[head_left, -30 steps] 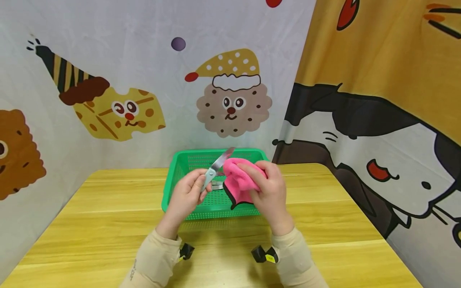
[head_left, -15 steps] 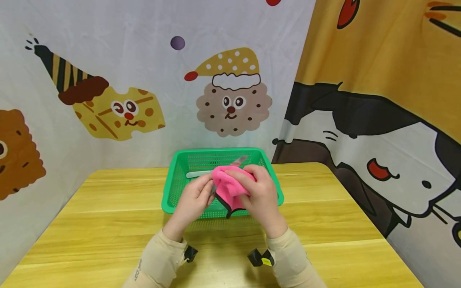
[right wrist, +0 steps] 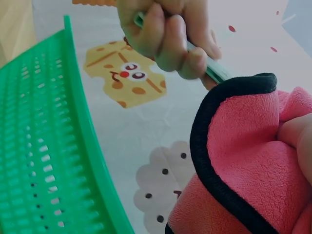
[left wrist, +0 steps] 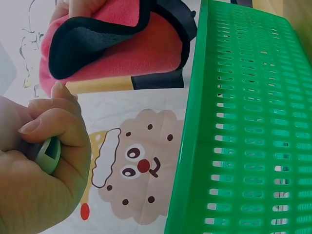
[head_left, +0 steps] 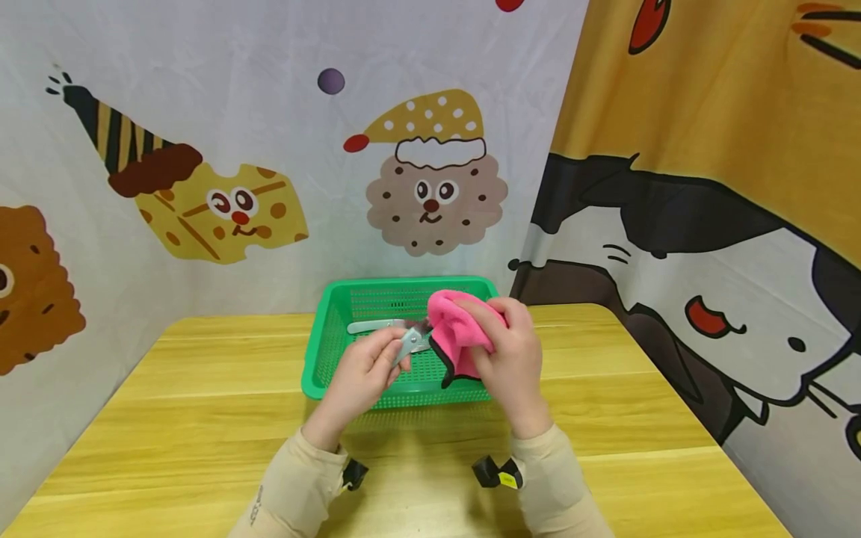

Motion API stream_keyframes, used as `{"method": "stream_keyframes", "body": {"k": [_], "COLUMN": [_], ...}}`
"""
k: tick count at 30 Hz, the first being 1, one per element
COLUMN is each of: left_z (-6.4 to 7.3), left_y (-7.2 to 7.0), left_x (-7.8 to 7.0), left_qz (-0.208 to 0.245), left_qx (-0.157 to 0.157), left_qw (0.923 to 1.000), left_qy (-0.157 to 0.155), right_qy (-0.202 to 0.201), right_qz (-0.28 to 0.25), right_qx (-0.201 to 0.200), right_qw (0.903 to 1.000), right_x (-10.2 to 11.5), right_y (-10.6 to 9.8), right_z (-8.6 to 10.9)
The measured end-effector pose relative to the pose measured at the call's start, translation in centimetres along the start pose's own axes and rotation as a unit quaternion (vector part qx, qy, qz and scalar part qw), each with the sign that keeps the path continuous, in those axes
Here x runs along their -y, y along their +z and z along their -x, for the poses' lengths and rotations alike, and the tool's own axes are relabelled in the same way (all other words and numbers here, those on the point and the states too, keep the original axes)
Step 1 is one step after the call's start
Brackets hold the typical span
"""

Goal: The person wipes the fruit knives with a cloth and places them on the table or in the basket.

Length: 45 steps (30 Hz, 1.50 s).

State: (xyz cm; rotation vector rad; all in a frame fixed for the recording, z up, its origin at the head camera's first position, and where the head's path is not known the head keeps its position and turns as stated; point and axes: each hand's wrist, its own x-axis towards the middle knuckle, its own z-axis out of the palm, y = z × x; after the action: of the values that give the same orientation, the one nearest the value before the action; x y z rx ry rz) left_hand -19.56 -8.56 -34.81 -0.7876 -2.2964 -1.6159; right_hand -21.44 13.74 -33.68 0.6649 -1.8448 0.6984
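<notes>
My left hand (head_left: 363, 370) holds a folding knife by its pale blue-green handle (head_left: 406, 344). The hollow butt of that handle (left wrist: 49, 157) pokes out of the curled fingers in the left wrist view. Bunched in my right hand (head_left: 514, 362) is a pink cloth (head_left: 457, 332) with black edging. The cloth sits beside the knife's pivot end, and the blade is partly hidden behind it. Both hands are above a green perforated basket (head_left: 316, 332). Inside the basket lies another pale-handled knife (head_left: 368, 326), and other metal pieces are partly covered by my left hand.
The basket stands on a yellow wood-grain table (head_left: 222, 403), close to a white cartoon-printed curtain (head_left: 269, 112) behind it. An orange and black printed curtain (head_left: 673, 134) hangs at the right.
The cloth moved left over the knife, covering most of the blade, then slid back right and up, baring the pivot. My left hand is slightly further right and the knife points lower.
</notes>
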Motion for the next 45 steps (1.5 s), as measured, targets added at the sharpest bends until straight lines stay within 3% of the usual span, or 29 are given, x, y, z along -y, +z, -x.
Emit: {"method": "stream_keyframes", "body": {"k": [11, 16, 26, 34, 37, 40, 43, 45], "left_z": [0.1, 0.1, 0.1, 0.5, 0.6, 0.7, 0.7, 0.7], "left_y": [-0.4, -1.0, -2.9, -3.4, -3.5, -3.5, -3.5, -3.5], "left_x": [-0.2, -0.4, -0.7, -1.7, -1.9, -2.1, -2.2, -2.1], "left_qz": [0.014, 0.019, 0.044, -0.018, -0.047, -0.083, -0.123, -0.152], "left_qx": [0.01, -0.004, -0.07, -0.131, -0.157, -0.187, -0.224, -0.25], "left_qw": [0.9997, 0.9998, 0.9952, 0.9872, 0.9805, 0.9691, 0.9506, 0.934], "left_qy": [-0.018, 0.007, 0.051, 0.088, 0.108, 0.138, 0.177, 0.205], "right_qy": [0.039, 0.043, 0.044, 0.046, 0.038, 0.043, 0.051, 0.054], "right_qz": [0.013, 0.01, 0.005, -0.014, -0.014, -0.017, -0.018, -0.019], "right_qx": [-0.046, -0.068, -0.071, -0.073, -0.075, -0.073, -0.067, -0.064], "right_qw": [0.9981, 0.9967, 0.9965, 0.9962, 0.9964, 0.9963, 0.9963, 0.9963], "right_x": [-0.9, -1.3, -1.6, -1.4, -1.4, -1.4, -1.4, -1.4], "right_y": [-1.2, -1.6, -1.8, -1.7, -1.6, -1.5, -1.5, -1.5], "right_z": [-0.5, -0.6, -0.7, -0.8, -0.7, -0.7, -0.6, -0.6]}}
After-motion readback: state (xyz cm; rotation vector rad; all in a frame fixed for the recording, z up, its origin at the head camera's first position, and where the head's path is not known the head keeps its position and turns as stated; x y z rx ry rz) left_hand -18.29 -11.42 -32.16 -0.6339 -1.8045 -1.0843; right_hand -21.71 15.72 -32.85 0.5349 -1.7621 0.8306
